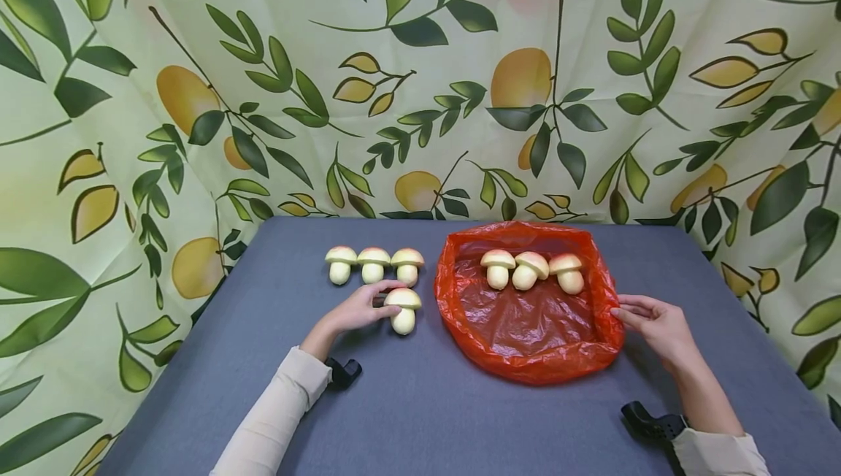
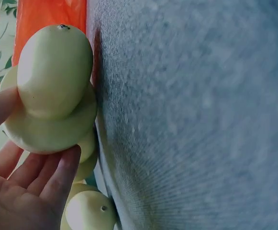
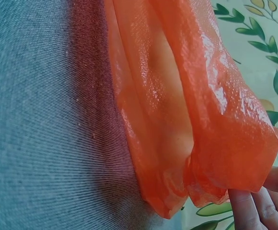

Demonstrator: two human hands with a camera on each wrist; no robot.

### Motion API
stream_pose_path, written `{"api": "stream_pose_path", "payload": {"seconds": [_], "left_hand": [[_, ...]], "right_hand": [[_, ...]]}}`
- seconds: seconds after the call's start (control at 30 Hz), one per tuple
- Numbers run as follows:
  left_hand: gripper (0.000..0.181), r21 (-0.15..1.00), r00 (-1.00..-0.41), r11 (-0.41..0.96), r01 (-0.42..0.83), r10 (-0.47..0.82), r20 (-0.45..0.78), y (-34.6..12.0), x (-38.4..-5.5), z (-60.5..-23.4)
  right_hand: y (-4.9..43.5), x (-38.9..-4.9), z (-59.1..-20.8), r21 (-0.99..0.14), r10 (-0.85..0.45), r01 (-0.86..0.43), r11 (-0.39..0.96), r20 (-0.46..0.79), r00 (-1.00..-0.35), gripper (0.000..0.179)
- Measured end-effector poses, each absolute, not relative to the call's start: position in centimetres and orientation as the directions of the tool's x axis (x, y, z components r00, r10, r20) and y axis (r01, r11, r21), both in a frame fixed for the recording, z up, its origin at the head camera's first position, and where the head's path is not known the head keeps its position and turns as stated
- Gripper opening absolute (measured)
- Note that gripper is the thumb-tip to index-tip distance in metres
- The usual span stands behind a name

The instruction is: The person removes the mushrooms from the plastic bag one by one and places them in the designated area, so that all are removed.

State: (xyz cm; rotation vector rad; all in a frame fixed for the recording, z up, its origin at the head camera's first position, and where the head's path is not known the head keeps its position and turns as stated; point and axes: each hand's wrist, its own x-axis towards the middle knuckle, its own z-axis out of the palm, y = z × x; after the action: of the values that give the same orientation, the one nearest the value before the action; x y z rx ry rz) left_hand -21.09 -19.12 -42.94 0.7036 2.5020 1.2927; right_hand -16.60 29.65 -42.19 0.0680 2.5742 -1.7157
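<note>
In the head view my left hand (image 1: 363, 306) grips a toy mushroom (image 1: 404, 312) with a pale stem and a reddish-yellow cap. The left wrist view shows thumb and fingers around the cap of this mushroom (image 2: 55, 76), its stem end toward the camera. Behind it, a row of three more mushrooms (image 1: 373, 266) stands on the table. To the right an open red plastic bag (image 1: 525, 370) lies spread, with three mushrooms (image 1: 525, 271) inside near its back. My right hand (image 1: 660, 326) pinches the bag's right rim; the right wrist view shows the red plastic (image 3: 234, 158) between thumb and fingers.
A grey-blue cloth (image 1: 460, 432) covers the table. Behind and beside it hangs a leaf-and-fruit patterned curtain (image 1: 447, 147). Black wrist devices (image 1: 344, 372) are strapped on both wrists, below light sleeves.
</note>
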Motion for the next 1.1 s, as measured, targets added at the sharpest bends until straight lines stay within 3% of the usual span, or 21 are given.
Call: {"api": "stream_pose_path", "payload": {"seconds": [0.13,0.37,0.77,0.9,1.1], "left_hand": [[0.049,0.828,-0.847,0.469,0.307,0.532,0.013,-19.2,-21.4,-43.1],[0.050,0.841,-0.849,0.445,0.307,0.527,0.031,-19.4,-21.6,-43.3],[0.053,0.831,-0.844,0.446,0.332,0.533,0.051,-19.7,-21.5,-43.0],[0.054,0.827,-0.858,0.458,0.326,0.511,0.054,-20.2,-21.3,-42.6],[0.054,0.812,-0.891,0.486,0.324,0.445,0.089,-20.4,-20.8,-41.9]], "right_hand": [[29.7,-16.5,-42.2,-0.916,0.018,0.076,0.394,-0.075,-0.997,0.010],[29.7,-16.5,-42.3,-0.925,0.017,0.070,0.373,-0.068,-0.998,0.017],[29.6,-16.6,-42.5,-0.919,0.017,0.053,0.391,-0.051,-0.999,0.011],[29.7,-16.6,-42.4,-0.923,0.017,0.051,0.382,-0.048,-0.999,0.018],[29.6,-16.6,-42.1,-0.915,0.025,0.062,0.398,-0.057,-0.998,0.008]]}}
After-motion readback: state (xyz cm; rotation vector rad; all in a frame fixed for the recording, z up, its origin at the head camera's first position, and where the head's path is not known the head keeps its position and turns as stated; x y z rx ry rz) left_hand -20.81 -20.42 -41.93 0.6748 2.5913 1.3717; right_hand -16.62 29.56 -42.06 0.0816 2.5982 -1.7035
